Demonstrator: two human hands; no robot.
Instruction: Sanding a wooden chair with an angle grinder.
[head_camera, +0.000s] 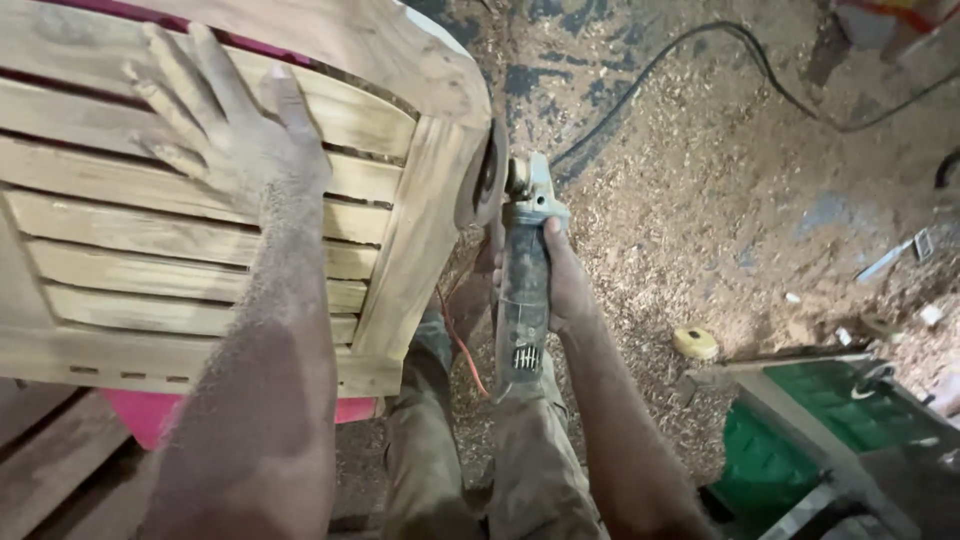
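My left hand (225, 125), coated in sawdust, lies flat with fingers spread on the slats of a pale wooden slatted chair frame (180, 270). My right hand (565, 285) grips the body of a dusty angle grinder (522, 290). The grinder's round sanding disc (487, 180) presses against the right side edge of the frame, near its upper corner. My legs in dusty trousers show below the grinder.
A pink plastic stool (150, 412) sits under the frame. The floor (720, 180) is covered in sawdust and shavings, crossed by a black cable (700, 35). A yellow roll of tape (695, 343) lies at right, above a green machine (830, 430). A red cord (460, 345) hangs by the grinder.
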